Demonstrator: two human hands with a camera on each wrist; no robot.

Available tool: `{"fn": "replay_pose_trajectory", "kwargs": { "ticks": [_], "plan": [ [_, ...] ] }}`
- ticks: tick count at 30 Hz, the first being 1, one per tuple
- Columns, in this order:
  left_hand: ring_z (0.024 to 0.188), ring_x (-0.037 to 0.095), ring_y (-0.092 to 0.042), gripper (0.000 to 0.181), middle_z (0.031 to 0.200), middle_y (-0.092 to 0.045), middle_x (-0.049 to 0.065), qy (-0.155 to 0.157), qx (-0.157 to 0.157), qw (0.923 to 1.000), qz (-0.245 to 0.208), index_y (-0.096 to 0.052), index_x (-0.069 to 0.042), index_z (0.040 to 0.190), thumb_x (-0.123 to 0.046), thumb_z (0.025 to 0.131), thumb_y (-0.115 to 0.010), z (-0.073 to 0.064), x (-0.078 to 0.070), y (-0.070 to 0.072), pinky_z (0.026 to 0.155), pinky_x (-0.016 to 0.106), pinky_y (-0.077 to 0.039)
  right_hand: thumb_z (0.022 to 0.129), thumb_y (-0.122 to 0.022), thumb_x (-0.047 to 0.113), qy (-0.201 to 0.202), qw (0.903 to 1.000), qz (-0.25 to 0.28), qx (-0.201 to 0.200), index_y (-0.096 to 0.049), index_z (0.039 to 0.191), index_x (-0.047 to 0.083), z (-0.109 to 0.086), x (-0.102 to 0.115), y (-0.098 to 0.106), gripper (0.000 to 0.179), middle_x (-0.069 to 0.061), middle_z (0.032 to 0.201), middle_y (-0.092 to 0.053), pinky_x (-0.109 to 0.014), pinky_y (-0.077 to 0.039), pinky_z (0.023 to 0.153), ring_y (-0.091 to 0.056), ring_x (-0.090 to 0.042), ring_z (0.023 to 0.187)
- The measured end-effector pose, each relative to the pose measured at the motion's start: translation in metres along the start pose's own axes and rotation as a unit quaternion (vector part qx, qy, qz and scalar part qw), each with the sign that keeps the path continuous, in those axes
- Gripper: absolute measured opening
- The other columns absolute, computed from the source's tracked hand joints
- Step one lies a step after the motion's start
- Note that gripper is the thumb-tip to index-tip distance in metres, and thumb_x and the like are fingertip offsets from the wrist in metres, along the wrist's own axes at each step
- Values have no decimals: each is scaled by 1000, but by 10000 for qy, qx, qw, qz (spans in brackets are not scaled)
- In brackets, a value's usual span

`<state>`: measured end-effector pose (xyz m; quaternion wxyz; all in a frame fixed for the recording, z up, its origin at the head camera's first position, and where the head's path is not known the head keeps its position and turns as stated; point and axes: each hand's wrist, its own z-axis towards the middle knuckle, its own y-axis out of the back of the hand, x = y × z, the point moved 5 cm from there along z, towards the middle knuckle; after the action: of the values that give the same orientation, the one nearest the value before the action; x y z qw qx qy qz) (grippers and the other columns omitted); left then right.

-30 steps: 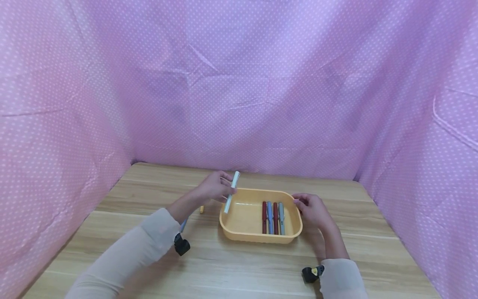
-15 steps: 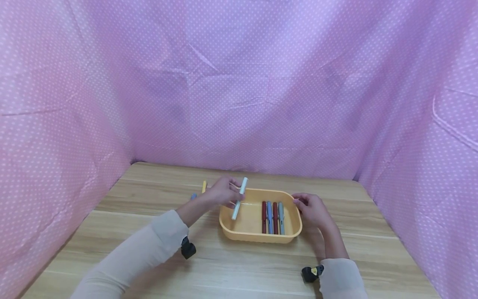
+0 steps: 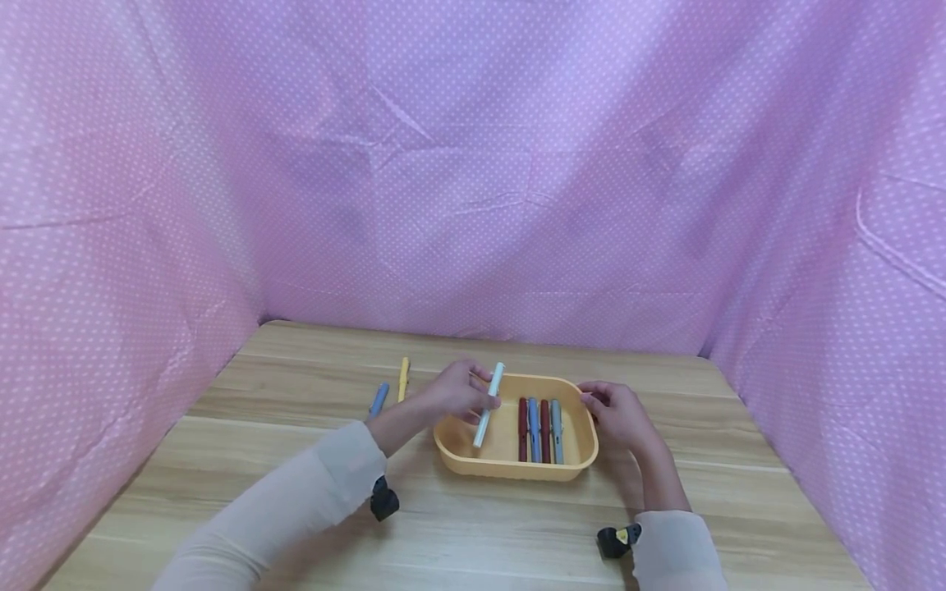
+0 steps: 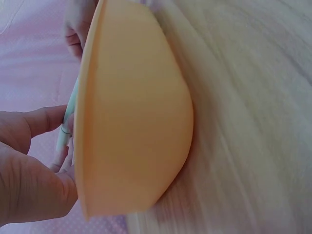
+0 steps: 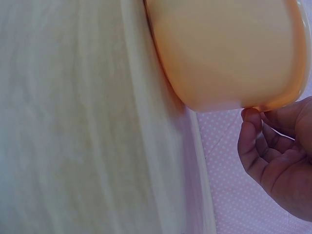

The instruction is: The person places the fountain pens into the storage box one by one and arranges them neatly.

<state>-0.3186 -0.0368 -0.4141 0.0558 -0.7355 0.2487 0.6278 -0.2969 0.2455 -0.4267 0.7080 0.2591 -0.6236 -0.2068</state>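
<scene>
My left hand (image 3: 456,391) pinches a white pen (image 3: 486,417) between thumb and fingers, tilted over the left part of the yellow tray (image 3: 510,470). In the left wrist view the tray's side wall (image 4: 136,107) hides part of that pen (image 4: 68,119). My right hand (image 3: 619,413) holds the tray's right rim near the far corner; in the right wrist view its curled fingers (image 5: 249,139) meet the edge. Inside the tray, on the right, lie a dark red pen (image 3: 522,431), a blue pen (image 3: 534,432), another dark red pen (image 3: 546,432) and a grey pen (image 3: 557,432), side by side.
On the wooden table (image 3: 517,533), left of the tray, lie a yellow pen (image 3: 403,379) and a blue pen (image 3: 379,398), the latter partly behind my left arm. A pink dotted curtain (image 3: 473,180) closes off the back and both sides.
My left hand has moved right and slightly nearer with the white pen, from the tray's left rim to above its inside. The yellow and blue pens on the table have come into view.
</scene>
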Motion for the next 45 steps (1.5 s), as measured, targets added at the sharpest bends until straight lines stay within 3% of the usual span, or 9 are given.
{"fn": "replay_pose_trajectory", "kwargs": {
  "ticks": [10, 20, 25, 31, 45],
  "plan": [
    [70, 22, -68, 45, 94, -68, 14, 301, 39, 9994, -154, -55, -1, 119, 1, 83, -82, 5, 13, -22, 63, 35, -65, 106, -54, 5, 70, 9999, -92, -60, -66, 125, -7, 1, -1, 1, 26, -16, 107, -73, -29, -61, 78, -68, -24, 95],
    [55, 15, -61, 41, 79, -67, 12, 663, 157, 9958, -613, -50, 1, 117, 4, 86, -77, 14, 33, -41, 46, 22, -56, 106, -54, 7, 20, 10000, -86, -40, -66, 126, -6, 3, -3, 0, 27, -16, 106, -73, -28, -60, 77, -68, -23, 94],
    [56, 14, -61, 41, 78, -66, 12, 783, 43, 9940, -765, -51, 3, 119, 4, 87, -77, 16, 39, -47, 46, 22, -56, 106, -55, 6, 16, 10000, -54, -40, -66, 125, -6, 3, -2, 1, 26, -16, 105, -72, -27, -60, 76, -67, -23, 93],
    [60, 16, -64, 47, 89, -69, 14, 957, -136, 9923, -780, -52, 6, 124, 5, 85, -79, 15, 39, -50, 51, 24, -60, 106, -54, 6, 46, 10000, -64, -27, -66, 125, -7, 3, -2, 0, 26, -16, 106, -72, -27, -60, 75, -67, -24, 93],
    [55, 17, -60, 46, 89, -65, 15, 993, -819, 9914, -246, -54, 6, 119, 8, 82, -81, 12, 32, -60, 49, 29, -61, 105, -54, 5, 86, 9999, -51, -42, -65, 126, -9, 2, 0, 1, 27, -19, 108, -72, -29, -61, 78, -69, -25, 95]
  ]
}}
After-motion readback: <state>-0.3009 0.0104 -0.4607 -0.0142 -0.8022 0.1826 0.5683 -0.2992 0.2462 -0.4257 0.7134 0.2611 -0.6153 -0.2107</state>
